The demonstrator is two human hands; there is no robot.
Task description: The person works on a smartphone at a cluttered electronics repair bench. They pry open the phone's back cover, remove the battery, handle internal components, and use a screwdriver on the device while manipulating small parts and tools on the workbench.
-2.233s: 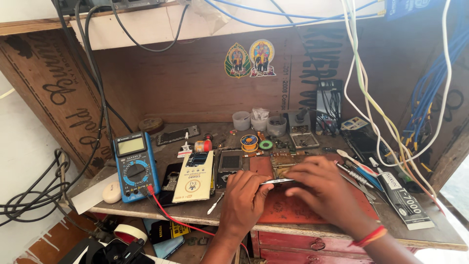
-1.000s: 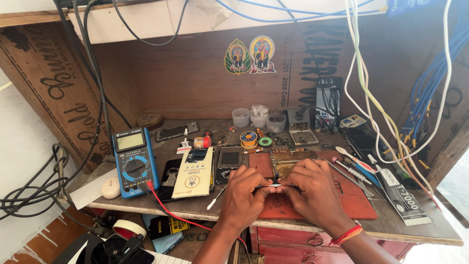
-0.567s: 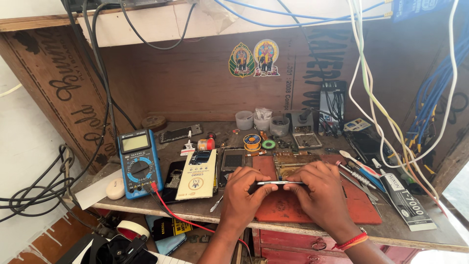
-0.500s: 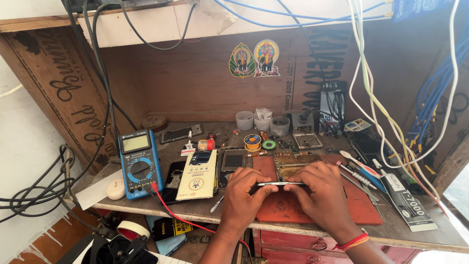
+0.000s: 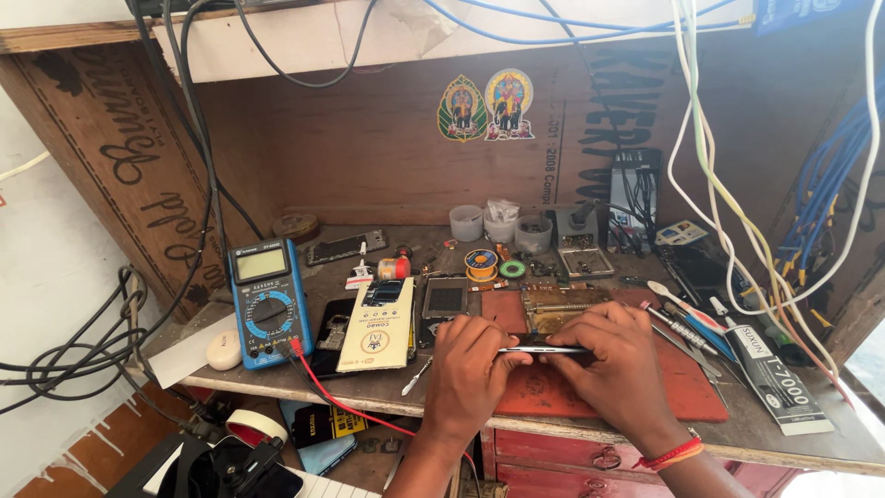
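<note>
I am working at a cluttered wooden bench (image 5: pixel 645 433) set inside a plywood alcove, with black, white and blue cables hanging down around it. A red mat (image 5: pixel 682 387) is lying directly under my fingers. I am holding a thin dark phone (image 5: pixel 544 349) edge-on between both hands, just above the mat. My left hand (image 5: pixel 470 369) is pinching its left end, with the fingers curled closed around it. My right hand (image 5: pixel 622 364) is gripping the right end, its fingers folded over the top edge. Off to the left of my left fingers a pale yellow card (image 5: pixel 378 325) is lying flat, and beyond it a blue multimeter (image 5: pixel 267 302) is sitting with its red lead (image 5: pixel 341 401) trailing off the bench. To the right of my right fingers, a black glue tube (image 5: pixel 779 383) and some hand tools (image 5: pixel 687 323) are lying on the bench.
</note>
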